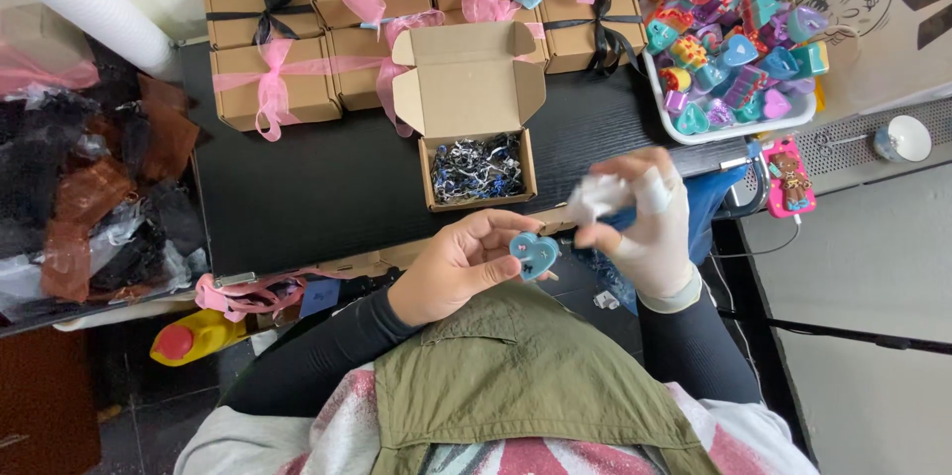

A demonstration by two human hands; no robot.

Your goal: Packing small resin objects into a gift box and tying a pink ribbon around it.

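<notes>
We have our left hand pinched around a small blue heart-shaped case, thumb and fingertips closed on its rim, held up in front of the chest just below the edge of the black table. Our right hand, with tape or bandage wrapped on a couple of fingers, is clenched on a crumpled white wipe just beside the heart, not quite touching it. To our mind the step in hand is wiping the heart, and it goes best if we keep the left grip on the edges only, so the flat faces stay bare for the wipe, and turn the piece a little between passes. We would hold it low over the lap or table so a slip does not send it to the floor. The open cardboard box with dark shredded filling sits straight ahead within easy reach; behind it stand closed boxes tied with pink and black ribbon. At the far right a white tray is heaped with more coloured cases. We cannot tell whether the heart is latched shut.
</notes>
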